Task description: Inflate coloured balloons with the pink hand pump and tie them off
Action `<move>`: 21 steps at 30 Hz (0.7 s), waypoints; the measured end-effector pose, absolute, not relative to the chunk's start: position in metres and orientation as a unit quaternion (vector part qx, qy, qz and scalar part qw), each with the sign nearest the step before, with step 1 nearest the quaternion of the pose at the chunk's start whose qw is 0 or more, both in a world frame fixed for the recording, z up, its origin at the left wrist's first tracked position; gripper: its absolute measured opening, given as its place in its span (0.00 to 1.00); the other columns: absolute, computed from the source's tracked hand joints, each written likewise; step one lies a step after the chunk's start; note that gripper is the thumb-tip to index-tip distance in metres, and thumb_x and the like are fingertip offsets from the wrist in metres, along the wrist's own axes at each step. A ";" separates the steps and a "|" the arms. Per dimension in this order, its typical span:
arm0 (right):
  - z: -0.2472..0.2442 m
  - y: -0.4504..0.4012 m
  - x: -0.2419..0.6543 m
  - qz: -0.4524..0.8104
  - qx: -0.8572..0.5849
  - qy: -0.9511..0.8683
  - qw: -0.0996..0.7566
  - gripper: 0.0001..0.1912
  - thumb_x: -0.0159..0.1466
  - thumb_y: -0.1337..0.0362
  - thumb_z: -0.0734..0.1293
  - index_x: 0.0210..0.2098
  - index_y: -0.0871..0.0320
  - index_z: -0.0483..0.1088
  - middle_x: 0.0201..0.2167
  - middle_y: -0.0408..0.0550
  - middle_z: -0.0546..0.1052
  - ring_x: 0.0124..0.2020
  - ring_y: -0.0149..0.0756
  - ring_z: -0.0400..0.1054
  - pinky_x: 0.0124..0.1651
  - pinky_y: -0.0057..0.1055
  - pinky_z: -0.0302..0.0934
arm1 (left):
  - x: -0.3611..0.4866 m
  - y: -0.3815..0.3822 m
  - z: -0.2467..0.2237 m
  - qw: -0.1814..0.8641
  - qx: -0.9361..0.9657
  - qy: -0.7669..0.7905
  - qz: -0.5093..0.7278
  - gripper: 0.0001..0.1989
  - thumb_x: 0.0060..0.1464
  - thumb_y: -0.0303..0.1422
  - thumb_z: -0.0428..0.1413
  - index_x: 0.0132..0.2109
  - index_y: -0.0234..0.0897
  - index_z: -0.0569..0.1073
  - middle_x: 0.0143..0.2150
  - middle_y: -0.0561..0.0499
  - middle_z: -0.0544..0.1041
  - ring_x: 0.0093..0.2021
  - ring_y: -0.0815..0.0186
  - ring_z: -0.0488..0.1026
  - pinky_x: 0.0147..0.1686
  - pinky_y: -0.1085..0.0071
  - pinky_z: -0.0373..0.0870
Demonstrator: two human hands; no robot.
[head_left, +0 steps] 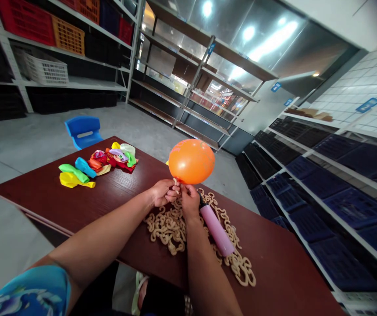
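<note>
Here I am, looking down over two forearms, and the action sits right at the neck of a round, glossy, inflated orange balloon (191,161). The left hand (165,192) comes in from one side, fingers curled and closed at the neck; the right hand (190,199) meets it just beside, thumb and fingers pinched together on the same spot. The balloon's body rises above and beyond the fingertips, its neck down between them. A pale little loop shows at my left fingertips; I can't tell whether it's gripped.

Below the hands, a spread of beige, curly, worm-shaped pieces (165,230) covers the dark reddish-brown table (274,254). A pink cylinder with a black end (216,230) slants across them, next to the right wrist. Well off to the left lies a cluster of limp multicoloured balloons (98,160), with a blue plastic chair (82,131) past the table edge.
</note>
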State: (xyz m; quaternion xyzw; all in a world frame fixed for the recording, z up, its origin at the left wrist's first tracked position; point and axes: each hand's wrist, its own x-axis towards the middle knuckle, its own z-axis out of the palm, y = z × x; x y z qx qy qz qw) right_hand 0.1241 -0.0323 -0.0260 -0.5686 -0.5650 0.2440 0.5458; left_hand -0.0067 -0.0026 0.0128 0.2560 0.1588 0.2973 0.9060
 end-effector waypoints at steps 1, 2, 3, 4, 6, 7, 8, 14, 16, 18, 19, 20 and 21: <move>-0.026 -0.033 0.125 0.207 -0.588 -0.558 0.547 0.16 0.56 0.53 0.60 0.34 0.58 0.70 0.29 0.45 0.74 0.32 0.33 0.66 0.35 0.29 0.61 | -0.004 -0.002 0.011 0.870 0.304 0.209 0.326 0.08 0.54 0.32 0.47 0.29 0.34 0.59 0.19 0.59 0.53 0.12 0.81 0.44 0.12 0.82 0.38; -0.026 -0.034 0.125 0.178 -0.602 -0.551 0.550 0.15 0.56 0.54 0.61 0.33 0.58 0.70 0.27 0.45 0.74 0.30 0.32 0.66 0.35 0.29 0.61 | -0.002 -0.002 0.008 0.829 0.349 0.257 0.353 0.09 0.54 0.34 0.47 0.29 0.34 0.60 0.19 0.59 0.53 0.13 0.80 0.45 0.12 0.81 0.39; -0.025 -0.036 0.124 0.157 -0.610 -0.550 0.549 0.14 0.56 0.54 0.61 0.31 0.58 0.71 0.27 0.44 0.74 0.29 0.32 0.65 0.35 0.28 0.60 | 0.000 -0.001 0.006 0.784 0.392 0.302 0.375 0.11 0.54 0.37 0.46 0.28 0.34 0.60 0.18 0.59 0.55 0.13 0.79 0.46 0.13 0.80 0.41; -0.024 -0.037 0.122 0.144 -0.609 -0.563 0.541 0.13 0.56 0.55 0.62 0.31 0.58 0.71 0.26 0.44 0.73 0.28 0.31 0.65 0.34 0.28 0.60 | 0.001 -0.001 0.003 0.735 0.436 0.340 0.392 0.12 0.54 0.38 0.46 0.28 0.35 0.61 0.18 0.58 0.56 0.14 0.78 0.49 0.14 0.79 0.44; -0.020 -0.041 0.119 0.124 -0.591 -0.603 0.521 0.11 0.56 0.58 0.62 0.31 0.57 0.71 0.26 0.43 0.73 0.28 0.31 0.65 0.34 0.27 0.59 | 0.001 0.001 -0.002 0.624 0.526 0.401 0.416 0.15 0.54 0.40 0.45 0.26 0.34 0.62 0.19 0.55 0.61 0.17 0.75 0.55 0.17 0.77 0.51; -0.018 -0.042 0.117 0.116 -0.577 -0.628 0.510 0.10 0.57 0.60 0.61 0.31 0.57 0.72 0.26 0.43 0.73 0.27 0.31 0.65 0.33 0.27 0.59 | 0.001 0.003 -0.003 0.568 0.564 0.425 0.422 0.16 0.54 0.40 0.44 0.25 0.34 0.63 0.20 0.54 0.62 0.19 0.74 0.58 0.19 0.76 0.54; -0.015 -0.044 0.116 0.108 -0.562 -0.652 0.498 0.09 0.57 0.62 0.61 0.31 0.57 0.72 0.26 0.43 0.73 0.27 0.30 0.64 0.33 0.27 0.59 | 0.000 0.005 -0.005 0.520 0.593 0.445 0.425 0.17 0.55 0.40 0.43 0.25 0.34 0.64 0.21 0.53 0.64 0.21 0.72 0.59 0.21 0.75 0.55; -0.003 -0.047 0.116 0.091 -0.516 -0.709 0.472 0.08 0.58 0.65 0.60 0.32 0.57 0.71 0.28 0.44 0.72 0.31 0.31 0.64 0.37 0.29 0.59 | -0.001 0.012 -0.012 0.385 0.676 0.484 0.402 0.18 0.57 0.40 0.39 0.27 0.35 0.65 0.24 0.51 0.68 0.25 0.69 0.64 0.27 0.73 0.58; -0.003 -0.047 0.118 0.087 -0.511 -0.701 0.490 0.09 0.59 0.64 0.60 0.33 0.56 0.71 0.31 0.46 0.72 0.35 0.32 0.65 0.41 0.30 0.59 | 0.002 0.012 -0.015 0.355 0.709 0.465 0.394 0.17 0.57 0.38 0.38 0.29 0.35 0.66 0.27 0.49 0.70 0.28 0.68 0.66 0.29 0.73 0.59; -0.005 -0.046 0.120 0.096 -0.519 -0.679 0.511 0.08 0.58 0.62 0.61 0.33 0.56 0.71 0.33 0.46 0.72 0.38 0.33 0.64 0.43 0.32 0.59 | 0.004 0.011 -0.019 0.335 0.735 0.445 0.386 0.16 0.58 0.37 0.38 0.31 0.35 0.67 0.29 0.48 0.71 0.29 0.68 0.67 0.31 0.73 0.60; -0.007 -0.045 0.120 0.117 -0.526 -0.660 0.523 0.08 0.58 0.61 0.62 0.33 0.56 0.71 0.33 0.46 0.72 0.37 0.33 0.65 0.42 0.32 0.60 | 0.005 0.011 -0.020 0.328 0.745 0.439 0.381 0.16 0.58 0.36 0.38 0.32 0.35 0.67 0.29 0.48 0.71 0.30 0.68 0.67 0.31 0.73 0.60; -0.009 -0.044 0.120 0.152 -0.534 -0.636 0.535 0.08 0.57 0.60 0.62 0.33 0.55 0.71 0.33 0.45 0.72 0.34 0.33 0.65 0.39 0.31 0.61 | 0.006 0.010 -0.021 0.323 0.752 0.435 0.375 0.16 0.58 0.36 0.39 0.32 0.35 0.67 0.29 0.48 0.71 0.30 0.68 0.67 0.31 0.73 0.61; -0.011 -0.043 0.120 0.198 -0.542 -0.606 0.548 0.09 0.56 0.59 0.63 0.33 0.55 0.71 0.32 0.44 0.73 0.30 0.31 0.65 0.35 0.30 0.61 | 0.006 0.009 -0.022 0.319 0.759 0.431 0.369 0.15 0.58 0.35 0.39 0.32 0.35 0.67 0.29 0.48 0.72 0.29 0.68 0.68 0.31 0.73 0.61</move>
